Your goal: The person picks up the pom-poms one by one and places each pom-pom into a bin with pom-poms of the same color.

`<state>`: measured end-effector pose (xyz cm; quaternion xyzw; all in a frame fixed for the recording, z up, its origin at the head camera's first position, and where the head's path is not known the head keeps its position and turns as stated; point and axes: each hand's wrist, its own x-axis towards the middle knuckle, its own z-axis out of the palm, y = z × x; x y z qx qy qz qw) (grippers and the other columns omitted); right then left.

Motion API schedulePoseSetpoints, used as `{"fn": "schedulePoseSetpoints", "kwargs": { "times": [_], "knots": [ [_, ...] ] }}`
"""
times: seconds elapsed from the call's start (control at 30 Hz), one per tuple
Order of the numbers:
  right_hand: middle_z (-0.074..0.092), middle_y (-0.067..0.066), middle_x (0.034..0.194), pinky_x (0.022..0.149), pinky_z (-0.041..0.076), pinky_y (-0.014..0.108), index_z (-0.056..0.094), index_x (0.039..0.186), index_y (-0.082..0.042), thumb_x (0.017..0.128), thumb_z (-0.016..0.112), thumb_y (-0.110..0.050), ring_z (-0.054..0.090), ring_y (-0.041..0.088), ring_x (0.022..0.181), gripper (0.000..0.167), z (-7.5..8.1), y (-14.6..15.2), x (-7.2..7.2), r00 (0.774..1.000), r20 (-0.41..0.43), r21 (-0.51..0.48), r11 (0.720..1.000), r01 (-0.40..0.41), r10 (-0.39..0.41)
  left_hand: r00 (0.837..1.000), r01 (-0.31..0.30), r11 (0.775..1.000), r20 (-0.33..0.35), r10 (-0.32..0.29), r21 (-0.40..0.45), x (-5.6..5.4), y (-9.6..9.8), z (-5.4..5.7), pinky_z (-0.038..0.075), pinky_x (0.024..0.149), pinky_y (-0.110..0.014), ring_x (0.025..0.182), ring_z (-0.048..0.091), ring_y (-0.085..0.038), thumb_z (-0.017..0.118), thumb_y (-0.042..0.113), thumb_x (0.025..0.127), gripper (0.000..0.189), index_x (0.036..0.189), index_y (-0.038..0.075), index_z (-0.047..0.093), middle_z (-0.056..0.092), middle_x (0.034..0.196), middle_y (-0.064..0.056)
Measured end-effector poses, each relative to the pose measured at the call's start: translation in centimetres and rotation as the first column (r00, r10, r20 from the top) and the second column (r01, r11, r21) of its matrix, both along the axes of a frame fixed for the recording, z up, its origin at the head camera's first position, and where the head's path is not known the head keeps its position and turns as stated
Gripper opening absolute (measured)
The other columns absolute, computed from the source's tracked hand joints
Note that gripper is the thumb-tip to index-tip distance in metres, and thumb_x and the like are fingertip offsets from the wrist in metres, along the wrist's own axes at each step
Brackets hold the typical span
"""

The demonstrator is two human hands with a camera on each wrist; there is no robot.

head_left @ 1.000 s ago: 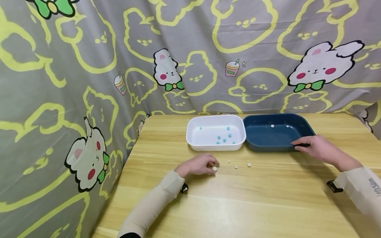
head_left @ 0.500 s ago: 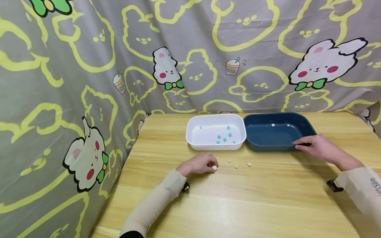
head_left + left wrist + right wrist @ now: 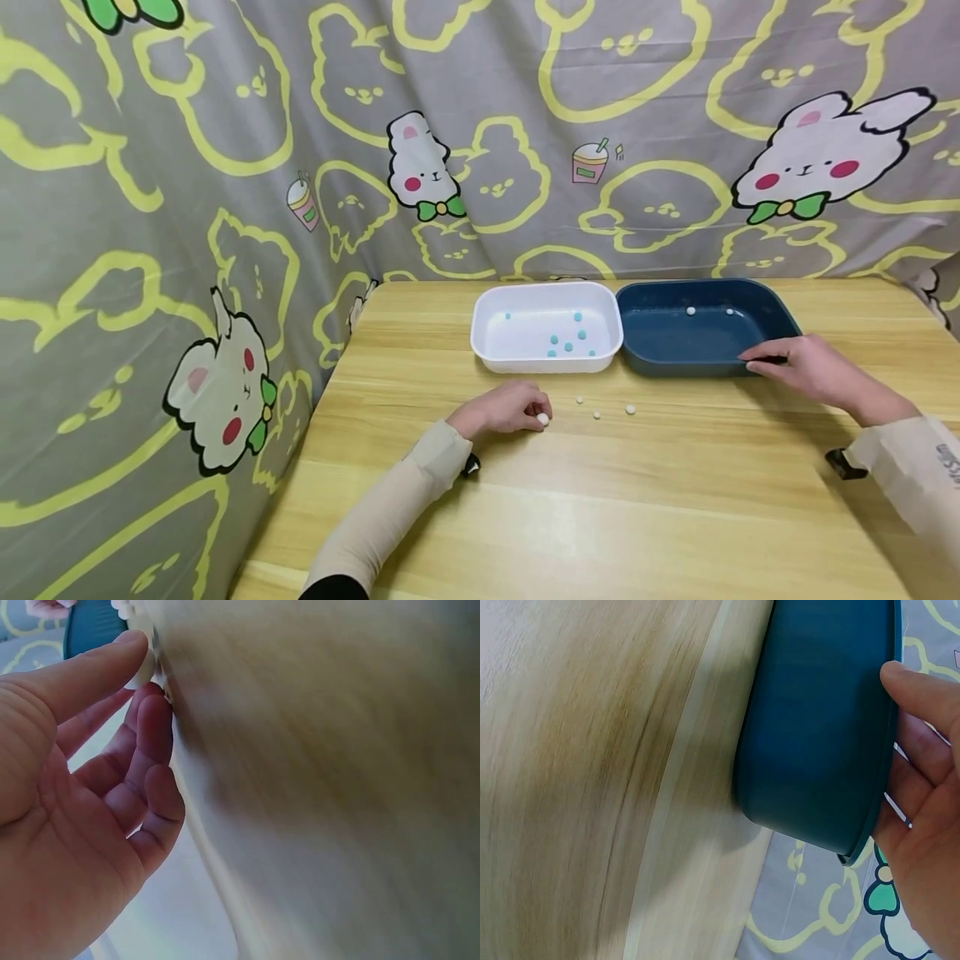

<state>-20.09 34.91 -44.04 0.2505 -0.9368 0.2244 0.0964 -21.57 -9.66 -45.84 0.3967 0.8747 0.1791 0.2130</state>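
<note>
My left hand (image 3: 501, 408) is low over the table, in front of the white tray (image 3: 525, 366). Its thumb and fingers pinch a small white ball (image 3: 142, 671), which appears at or just above the wood. My right hand (image 3: 813, 371) grips the near right rim of the dark blue tray (image 3: 817, 735), thumb on one side of the wall and fingers on the other. Inside that tray lie two white balls, one nearer the middle (image 3: 691, 311) and one further right (image 3: 729, 312). Several teal balls (image 3: 568, 347) lie scattered in the white tray.
Between the hands, three more white balls rest on the wooden table (image 3: 600, 500); the rightmost ball (image 3: 630, 409) is the largest. Both trays stand side by side near the table's back edge. A patterned grey curtain (image 3: 517, 250) hangs behind and along the left.
</note>
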Motion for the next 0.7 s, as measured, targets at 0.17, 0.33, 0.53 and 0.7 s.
{"fn": "schedulePoseSetpoints", "kwargs": {
  "times": [0.17, 0.33, 0.53, 0.7],
  "knots": [
    [0.071, 0.008, 0.086, 0.045, 0.032, 0.018, 0.074, 0.092, -0.009, 0.077, 0.074, 0.002, 0.039, -0.003, 0.052, 0.019, 0.0, 0.0, -0.1, 1.0, -0.009, 0.003, 1.0, -0.009, 0.009, 1.0, 0.007, 1.0, 0.015, -0.007, 0.015, 0.0, 0.0, 0.0, 0.041, 0.075, -0.014, 0.081, 0.052, -0.001, 0.067, 0.018, 0.09, 0.005, 0.094, 0.016, 0.067, 0.057, 0.087, 0.011],
    [0.07, 0.008, 0.085, 0.046, 0.033, 0.018, 0.074, 0.092, -0.009, 0.077, 0.074, 0.001, 0.039, -0.003, 0.053, 0.018, -0.2, 0.2, 0.0, 1.0, -0.005, 0.002, 1.0, -0.006, 0.006, 0.999, 0.006, 1.0, 0.047, -0.007, 0.03, 0.1, 0.3, 0.4, 0.042, 0.075, -0.015, 0.08, 0.053, -0.001, 0.065, 0.018, 0.091, 0.004, 0.093, 0.015, 0.066, 0.059, 0.086, 0.012],
    [0.071, 0.007, 0.086, 0.049, 0.036, 0.017, 0.074, 0.092, -0.009, 0.077, 0.074, 0.001, 0.045, -0.003, 0.058, 0.018, -0.2, 0.1, -0.1, 1.0, -0.009, 0.01, 1.0, -0.008, 0.008, 0.998, 0.025, 0.998, 0.063, -0.028, 0.049, 0.2, 0.9, 0.8, 0.042, 0.076, -0.013, 0.08, 0.055, 0.002, 0.065, 0.019, 0.091, 0.004, 0.092, 0.015, 0.066, 0.061, 0.085, 0.013],
    [0.071, 0.007, 0.087, 0.05, 0.036, 0.018, 0.074, 0.092, -0.01, 0.078, 0.074, 0.001, 0.046, -0.003, 0.059, 0.018, -0.1, 0.1, -0.1, 1.0, -0.006, 0.01, 1.0, -0.007, 0.007, 0.998, 0.011, 0.999, 0.066, -0.015, 0.051, 0.3, 1.3, 1.2, 0.043, 0.075, -0.014, 0.079, 0.055, 0.001, 0.066, 0.02, 0.09, 0.005, 0.09, 0.015, 0.065, 0.061, 0.083, 0.013]
  ]
}}
